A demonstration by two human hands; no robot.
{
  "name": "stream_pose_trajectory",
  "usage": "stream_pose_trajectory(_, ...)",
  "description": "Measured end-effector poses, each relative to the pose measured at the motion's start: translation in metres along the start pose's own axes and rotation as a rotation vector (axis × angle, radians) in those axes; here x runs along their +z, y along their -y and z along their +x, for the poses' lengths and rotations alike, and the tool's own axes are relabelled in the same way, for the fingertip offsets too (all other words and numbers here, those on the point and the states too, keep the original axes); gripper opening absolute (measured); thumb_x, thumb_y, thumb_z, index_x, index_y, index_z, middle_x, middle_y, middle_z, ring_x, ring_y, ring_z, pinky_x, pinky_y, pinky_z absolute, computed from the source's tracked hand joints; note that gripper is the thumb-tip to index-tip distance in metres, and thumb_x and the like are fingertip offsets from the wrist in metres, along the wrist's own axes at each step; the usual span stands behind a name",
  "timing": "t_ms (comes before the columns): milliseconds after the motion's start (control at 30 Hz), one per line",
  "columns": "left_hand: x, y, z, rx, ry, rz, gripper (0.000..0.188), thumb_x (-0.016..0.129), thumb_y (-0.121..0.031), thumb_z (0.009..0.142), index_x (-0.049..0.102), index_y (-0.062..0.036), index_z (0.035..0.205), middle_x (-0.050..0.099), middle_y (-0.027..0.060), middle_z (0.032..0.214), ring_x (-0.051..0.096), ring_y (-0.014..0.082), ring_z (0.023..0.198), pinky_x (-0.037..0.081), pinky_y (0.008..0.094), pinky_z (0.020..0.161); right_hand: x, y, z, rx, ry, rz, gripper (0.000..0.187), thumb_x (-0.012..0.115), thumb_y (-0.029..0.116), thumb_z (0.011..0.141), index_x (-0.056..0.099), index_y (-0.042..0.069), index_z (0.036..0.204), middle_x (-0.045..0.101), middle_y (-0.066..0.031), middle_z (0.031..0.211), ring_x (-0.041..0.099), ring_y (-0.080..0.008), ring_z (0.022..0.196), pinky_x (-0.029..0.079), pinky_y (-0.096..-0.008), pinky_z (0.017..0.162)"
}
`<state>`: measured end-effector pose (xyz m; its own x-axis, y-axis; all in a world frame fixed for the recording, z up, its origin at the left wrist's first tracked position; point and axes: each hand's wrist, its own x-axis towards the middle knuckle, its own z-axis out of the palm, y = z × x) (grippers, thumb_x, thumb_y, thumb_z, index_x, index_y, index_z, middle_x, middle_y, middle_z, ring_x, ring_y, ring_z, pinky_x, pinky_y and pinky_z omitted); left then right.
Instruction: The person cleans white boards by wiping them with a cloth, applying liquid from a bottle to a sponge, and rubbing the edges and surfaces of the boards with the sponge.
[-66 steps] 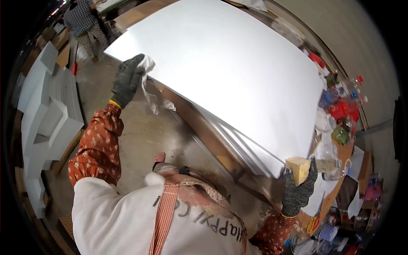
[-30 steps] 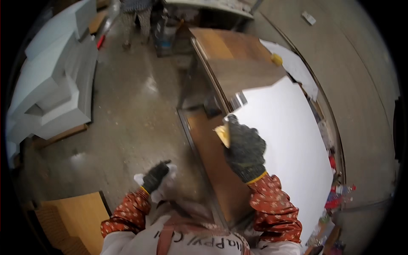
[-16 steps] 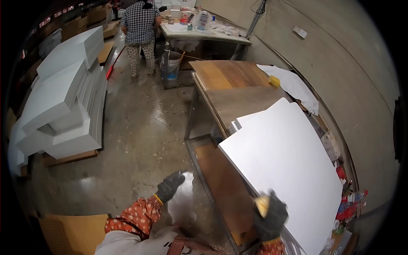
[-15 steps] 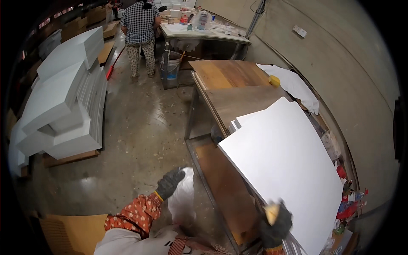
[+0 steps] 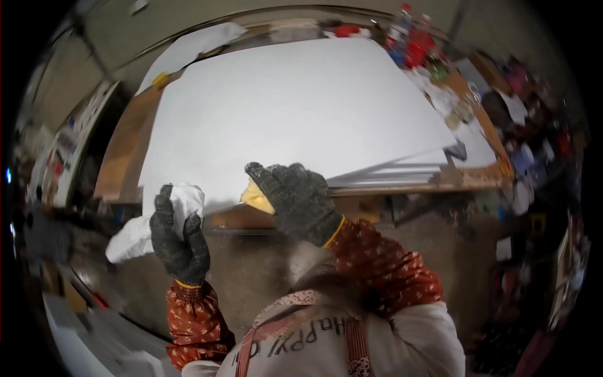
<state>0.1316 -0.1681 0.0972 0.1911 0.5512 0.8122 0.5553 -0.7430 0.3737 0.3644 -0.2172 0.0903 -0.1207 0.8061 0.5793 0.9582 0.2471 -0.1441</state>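
A large white panel (image 5: 276, 107) lies on the workbench in front of me, on top of other white panels whose edges show at the right. My left hand (image 5: 179, 242), in a dark grey knit glove, grips a crumpled white cloth (image 5: 186, 200) by the panel's near left corner; part of the cloth hangs out to the left. My right hand (image 5: 298, 201), gloved the same way, is closed on a pale yellow sponge (image 5: 256, 198) at the panel's near edge. Whether the sponge touches the panel I cannot tell.
Brown board (image 5: 129, 141) shows along the bench's left side, with a yellow sponge block (image 5: 161, 80) and white sheet (image 5: 182, 53) beyond. Plastic bottles (image 5: 418, 47) and clutter stand at the far right. Another worktable (image 5: 81, 144) is at left; grey-white panels (image 5: 100, 339) lie behind it, lower left.
My view has turned right to face the bench. The left hand has brought the white cloth from above the floor to the panel's near edge. The right hand still holds the sponge.
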Motion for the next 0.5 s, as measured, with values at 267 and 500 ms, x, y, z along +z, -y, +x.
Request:
stream_pose_trajectory(267, -0.019, 0.069, -0.029, 0.149, 0.259, 0.380, 0.036, 0.056, -0.013, 0.093, 0.056, 0.0012, 0.126, 0.060, 0.0193, 0.121, 0.058, 0.0348, 0.107, 0.045, 0.0427, 0.093, -0.056, -0.169, -0.118, 0.659, -0.432, -0.041, 0.058, 0.071, 0.024, 0.081, 0.050, 0.006, 0.132, 0.065, -0.0161, 0.104, 0.064, -0.0326, 0.093, 0.053, -0.0389, 0.080)
stream_pose_trajectory(500, 0.017, 0.016, -0.010, 0.154, 0.426, 0.395, 0.046, 0.063, -0.021, 0.087, 0.054, 0.0004, 0.127, 0.060, 0.0200, 0.119, 0.058, 0.0372, 0.105, 0.045, 0.0445, 0.091, -0.076, -0.173, -0.134, 0.636, -0.498, 0.108, 0.053, 0.070, 0.015, 0.079, 0.051, 0.003, 0.128, 0.063, -0.0159, 0.102, 0.064, -0.0275, 0.091, 0.053, -0.0372, 0.083)
